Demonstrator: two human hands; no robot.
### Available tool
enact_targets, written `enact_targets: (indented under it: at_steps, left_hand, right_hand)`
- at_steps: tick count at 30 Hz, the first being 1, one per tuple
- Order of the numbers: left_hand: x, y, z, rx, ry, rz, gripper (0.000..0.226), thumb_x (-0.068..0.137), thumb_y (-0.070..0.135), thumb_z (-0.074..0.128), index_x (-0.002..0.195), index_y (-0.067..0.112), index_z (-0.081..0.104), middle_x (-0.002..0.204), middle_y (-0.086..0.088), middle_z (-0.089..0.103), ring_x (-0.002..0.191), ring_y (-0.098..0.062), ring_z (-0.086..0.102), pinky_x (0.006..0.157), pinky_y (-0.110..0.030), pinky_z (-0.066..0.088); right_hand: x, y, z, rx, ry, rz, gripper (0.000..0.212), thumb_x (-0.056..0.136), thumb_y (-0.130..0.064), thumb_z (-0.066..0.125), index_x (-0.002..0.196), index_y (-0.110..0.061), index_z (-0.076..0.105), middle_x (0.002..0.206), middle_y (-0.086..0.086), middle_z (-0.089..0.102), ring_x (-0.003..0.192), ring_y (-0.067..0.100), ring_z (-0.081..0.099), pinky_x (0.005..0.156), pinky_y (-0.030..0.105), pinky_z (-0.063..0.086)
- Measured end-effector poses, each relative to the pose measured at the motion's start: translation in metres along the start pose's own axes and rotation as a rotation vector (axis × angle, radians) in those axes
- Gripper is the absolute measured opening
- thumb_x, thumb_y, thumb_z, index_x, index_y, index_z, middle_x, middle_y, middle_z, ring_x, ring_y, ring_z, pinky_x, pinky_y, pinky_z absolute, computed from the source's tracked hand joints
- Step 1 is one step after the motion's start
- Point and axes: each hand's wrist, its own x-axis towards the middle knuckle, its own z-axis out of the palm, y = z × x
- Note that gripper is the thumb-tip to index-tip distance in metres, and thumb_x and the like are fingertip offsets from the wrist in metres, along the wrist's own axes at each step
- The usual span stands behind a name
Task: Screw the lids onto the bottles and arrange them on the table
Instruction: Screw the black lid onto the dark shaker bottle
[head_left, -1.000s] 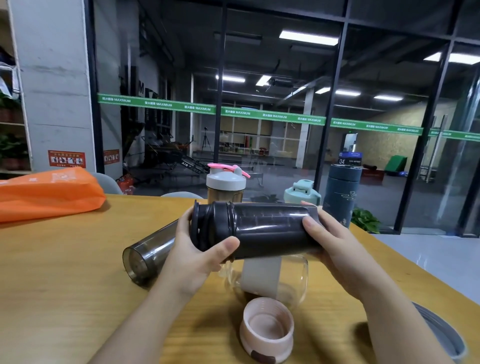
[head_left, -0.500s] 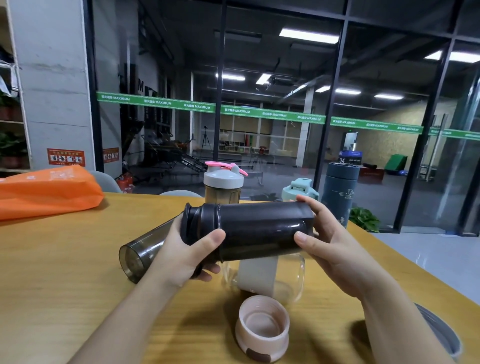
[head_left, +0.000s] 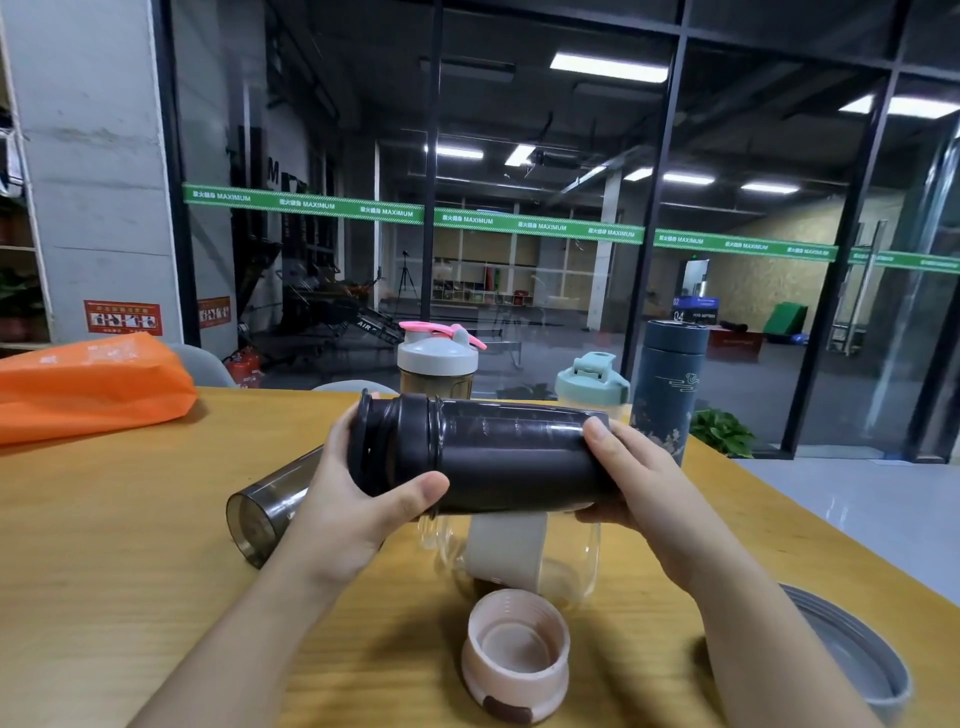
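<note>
The dark smoky translucent plastic bottle (head_left: 514, 457) is lying sideways in the air above the wooden tabletop (head_left: 104, 545). The left hand (head_left: 358, 499) is curling round its black screw lid (head_left: 395, 441); the right hand (head_left: 639, 483) is gripping the base end. To seat the thread well, I judge the right hand should be bracing the body steady while the left is twisting squarely, avoiding cross-threading.

Orange bag (head_left: 88, 387) on wooden table (head_left: 104, 545), potted plant (head_left: 722, 431) beyond
</note>
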Motion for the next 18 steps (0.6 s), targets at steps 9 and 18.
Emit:
enact_targets:
  at_steps: [9,18]
  left_hand:
    - [0.0017,-0.0011,-0.0042,-0.057,0.022,-0.036,0.126,0.023,0.069,0.085,0.134,0.027,0.044,0.109,0.005,0.069,0.098,-0.011,0.065,0.076,-0.022,0.049]
    - [0.0014,0.0002,-0.0044,-0.048,-0.005,-0.007,0.118,0.03,0.058,0.088,0.135,0.03,0.041,0.111,0.013,0.069,0.107,-0.005,0.064,0.087,-0.024,0.052]
  right_hand:
    - [0.0006,0.0001,-0.0092,0.194,-0.138,-0.043,0.06,0.073,-0.03,0.05,0.132,-0.041,0.046,0.118,0.004,0.057,0.071,0.022,0.069,0.063,0.028,0.048]
    - [-0.0031,-0.0039,-0.0065,0.121,-0.036,0.013,0.033,0.087,-0.046,0.054,0.099,-0.017,0.063,0.06,-0.003,0.059,0.042,0.018,0.05,0.04,0.023,0.035]
